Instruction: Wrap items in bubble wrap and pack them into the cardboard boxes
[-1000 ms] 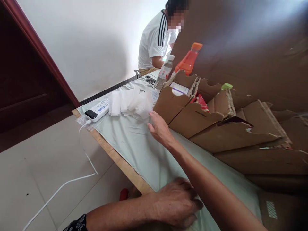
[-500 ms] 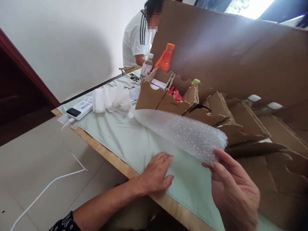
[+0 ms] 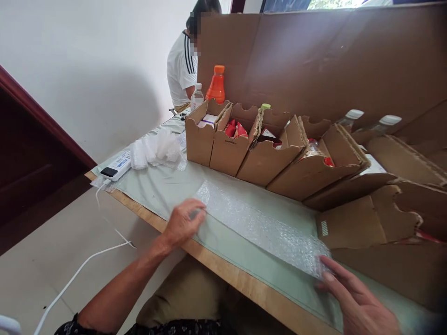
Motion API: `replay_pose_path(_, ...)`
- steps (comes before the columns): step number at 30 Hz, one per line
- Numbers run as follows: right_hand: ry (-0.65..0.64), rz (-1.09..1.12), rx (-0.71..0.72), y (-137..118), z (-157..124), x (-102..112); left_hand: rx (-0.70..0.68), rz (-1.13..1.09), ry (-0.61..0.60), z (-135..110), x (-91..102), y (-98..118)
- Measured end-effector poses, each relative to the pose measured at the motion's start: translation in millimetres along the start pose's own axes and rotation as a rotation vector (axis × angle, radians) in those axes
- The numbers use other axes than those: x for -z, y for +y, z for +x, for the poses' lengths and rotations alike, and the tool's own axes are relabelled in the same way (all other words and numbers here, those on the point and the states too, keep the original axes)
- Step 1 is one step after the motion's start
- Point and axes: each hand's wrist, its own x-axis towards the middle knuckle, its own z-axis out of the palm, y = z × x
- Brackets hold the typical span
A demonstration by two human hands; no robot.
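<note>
A clear strip of bubble wrap (image 3: 258, 225) lies stretched along the green-covered table in front of me. My right hand (image 3: 363, 293) pinches its near right end between thumb and fingers. At the far left end, the thumb and forefinger of my left hand (image 3: 185, 221) come together on the strip's front edge. A row of cardboard bins (image 3: 228, 151) stands just behind the strip. A heap of more bubble wrap pieces (image 3: 157, 149) lies on the table to the left.
A white power bank (image 3: 117, 165) with a white cable (image 3: 84, 265) sits at the table's left corner. Behind the bins are an orange bottle (image 3: 216, 86), a clear bottle (image 3: 197, 97) and a tall cardboard panel (image 3: 314, 60). A person in a white shirt (image 3: 179, 65) sits beyond.
The strip has come away from the heap and down onto the table, drawn toward me by my right hand. My left hand has moved from lying on the table to the strip's left end.
</note>
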Motion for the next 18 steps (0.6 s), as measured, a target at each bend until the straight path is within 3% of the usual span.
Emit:
replay_pose_path(5, -0.035, -0.028, -0.026, -8.9, 0.6, -13.0, 0.215, 0.202, 0.427, 95.4, 36.3, -42.6)
replay_pose_path(7, -0.040, -0.043, -0.013, -10.9, -1.8, -18.3, 0.284, 0.240, 0.474, 129.3, 42.2, -57.4)
replay_pose_path(9, -0.025, -0.086, -0.009, -10.3, -3.7, -21.0, 0.305, 0.252, 0.455, 147.0, 42.4, -65.4)
replay_pose_path(12, 0.006, -0.132, -0.006, -6.4, -3.7, -21.9, 0.229, 0.243, 0.387, 137.5, 35.1, -62.9)
replay_pose_path(18, 0.048, -0.188, 0.027, -1.7, -1.9, -24.9, 0.052, 0.137, 0.214, 64.8, 9.1, -36.6)
